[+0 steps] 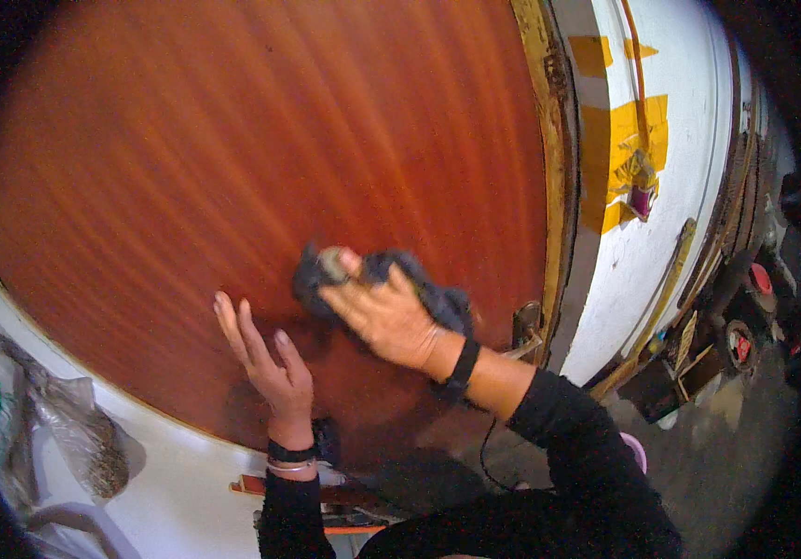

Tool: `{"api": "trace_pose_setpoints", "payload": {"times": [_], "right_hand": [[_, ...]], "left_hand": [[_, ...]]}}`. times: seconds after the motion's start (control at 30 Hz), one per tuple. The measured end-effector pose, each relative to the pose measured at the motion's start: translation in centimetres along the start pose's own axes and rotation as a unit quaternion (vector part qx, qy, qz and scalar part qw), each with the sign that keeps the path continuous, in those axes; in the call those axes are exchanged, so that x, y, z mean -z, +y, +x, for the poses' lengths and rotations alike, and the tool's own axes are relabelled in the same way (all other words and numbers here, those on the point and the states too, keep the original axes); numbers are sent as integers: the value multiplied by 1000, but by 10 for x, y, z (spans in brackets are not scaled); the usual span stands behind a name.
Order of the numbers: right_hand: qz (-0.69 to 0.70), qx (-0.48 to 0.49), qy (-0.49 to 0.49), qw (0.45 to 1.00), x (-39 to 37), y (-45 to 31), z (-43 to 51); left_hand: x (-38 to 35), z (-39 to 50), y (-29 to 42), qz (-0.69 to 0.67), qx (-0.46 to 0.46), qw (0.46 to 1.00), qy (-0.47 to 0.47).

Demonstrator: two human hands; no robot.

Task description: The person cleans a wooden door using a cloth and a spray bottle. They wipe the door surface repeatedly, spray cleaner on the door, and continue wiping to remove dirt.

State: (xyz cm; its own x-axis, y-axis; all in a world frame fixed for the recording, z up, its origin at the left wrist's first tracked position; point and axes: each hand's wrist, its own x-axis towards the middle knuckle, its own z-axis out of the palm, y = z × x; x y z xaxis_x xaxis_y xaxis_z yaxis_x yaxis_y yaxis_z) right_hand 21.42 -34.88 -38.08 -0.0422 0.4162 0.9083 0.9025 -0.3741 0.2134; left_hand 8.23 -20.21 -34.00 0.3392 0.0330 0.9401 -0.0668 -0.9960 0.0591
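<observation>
A large reddish-brown wooden panel (246,175), probably a door, fills the view before me, with streaky lighter bands on its surface. My right hand (390,314) presses a dark grey cloth (407,265) against it, right of the view's middle; the cloth is bunched and blurred. Near the fingertips a small pale, roundish thing shows on the cloth; I cannot tell what it is. To the left, my left hand (267,363) is raised by the panel with its fingers apart and nothing in them. Whether it touches the panel is unclear.
A metal handle (527,321) sits at the panel's right edge, beside a worn wooden frame (547,140). Yellow tape (634,133) and a hanging cord mark the white wall (687,105). Plastic bags (79,426) hang lower left. A pink basin (634,451) and clutter lie lower right.
</observation>
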Motion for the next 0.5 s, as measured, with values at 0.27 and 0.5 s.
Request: {"api": "trace_pose_setpoints", "payload": {"times": [0.27, 0.5], "right_hand": [[124, 92, -85, 984, -7, -17, -12], [353, -89, 20, 931, 14, -34, 14]], "left_hand": [[-2, -54, 14, -79, 69, 994, -43], [-13, -91, 16, -229, 57, 971, -27]]}}
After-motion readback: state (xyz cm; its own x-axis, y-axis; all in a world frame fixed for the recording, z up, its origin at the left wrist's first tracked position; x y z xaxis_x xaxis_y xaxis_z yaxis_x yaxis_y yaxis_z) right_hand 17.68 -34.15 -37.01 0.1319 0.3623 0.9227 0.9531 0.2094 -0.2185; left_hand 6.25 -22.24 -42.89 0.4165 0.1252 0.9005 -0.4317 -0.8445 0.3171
